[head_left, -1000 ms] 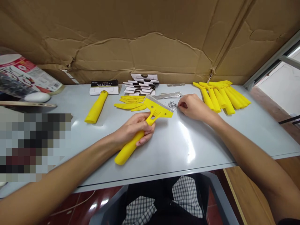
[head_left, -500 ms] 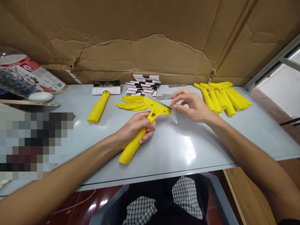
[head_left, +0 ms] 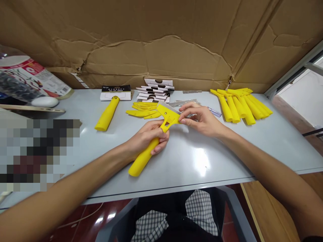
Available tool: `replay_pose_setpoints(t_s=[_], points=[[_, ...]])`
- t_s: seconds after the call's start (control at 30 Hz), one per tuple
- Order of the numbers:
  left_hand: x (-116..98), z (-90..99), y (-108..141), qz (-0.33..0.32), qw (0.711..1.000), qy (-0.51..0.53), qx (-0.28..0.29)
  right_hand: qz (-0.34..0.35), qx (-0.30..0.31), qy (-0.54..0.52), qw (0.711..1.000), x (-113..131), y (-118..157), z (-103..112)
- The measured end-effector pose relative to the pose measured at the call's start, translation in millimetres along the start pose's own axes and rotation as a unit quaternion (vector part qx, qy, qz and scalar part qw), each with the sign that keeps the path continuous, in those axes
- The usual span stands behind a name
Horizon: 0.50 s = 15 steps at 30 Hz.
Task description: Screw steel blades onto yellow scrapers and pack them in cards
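Note:
A yellow scraper (head_left: pixel 143 157) with a metal blade along its head is gripped at the neck by my left hand (head_left: pixel 153 136). My right hand (head_left: pixel 198 117) has thumb and fingertips pinched at the right end of the scraper's head; whatever small thing they hold there is hidden. Behind the right hand lie metal blades (head_left: pixel 185 102), a heap of small metal parts (head_left: pixel 190 115) and a clear-handled tool (head_left: pixel 214 111). Flat yellow pieces (head_left: pixel 143 110) rest behind the scraper's head.
Several yellow handles (head_left: pixel 238 104) lie at the right. At the left, another yellow handle (head_left: pixel 107 114) is by a black-and-white package (head_left: pixel 115 92). Folded white cards (head_left: pixel 157 90) stand near the cardboard (head_left: pixel 151 60). A plastic package (head_left: pixel 37 79) and white mouse (head_left: pixel 44 102) are far left.
My right hand has moved slightly left onto the end of the scraper's head, uncovering the clear-handled tool. The left hand keeps its grip on the scraper.

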<state>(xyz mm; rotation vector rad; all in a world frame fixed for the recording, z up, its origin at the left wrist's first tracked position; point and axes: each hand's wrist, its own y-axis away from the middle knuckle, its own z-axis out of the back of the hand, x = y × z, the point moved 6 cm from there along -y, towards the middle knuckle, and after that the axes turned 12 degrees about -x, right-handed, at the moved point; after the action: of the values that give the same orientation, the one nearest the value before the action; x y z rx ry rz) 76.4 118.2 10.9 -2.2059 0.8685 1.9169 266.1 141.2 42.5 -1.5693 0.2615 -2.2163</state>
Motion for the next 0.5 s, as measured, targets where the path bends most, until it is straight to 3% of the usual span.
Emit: replay_pose_setpoints(t_s=[0.2,0.5], points=[[-0.5,0.1,0.0,-0.001,1.0,0.0,-0.001,-0.006,-0.012,0.004,1.0,2.2,0.2,-2.0],[0.1,1.0,0.1,0.0,1.0,-0.004,-0.003,-0.05,-0.025,-0.07,0.996,-0.5,1.5,-5.0]])
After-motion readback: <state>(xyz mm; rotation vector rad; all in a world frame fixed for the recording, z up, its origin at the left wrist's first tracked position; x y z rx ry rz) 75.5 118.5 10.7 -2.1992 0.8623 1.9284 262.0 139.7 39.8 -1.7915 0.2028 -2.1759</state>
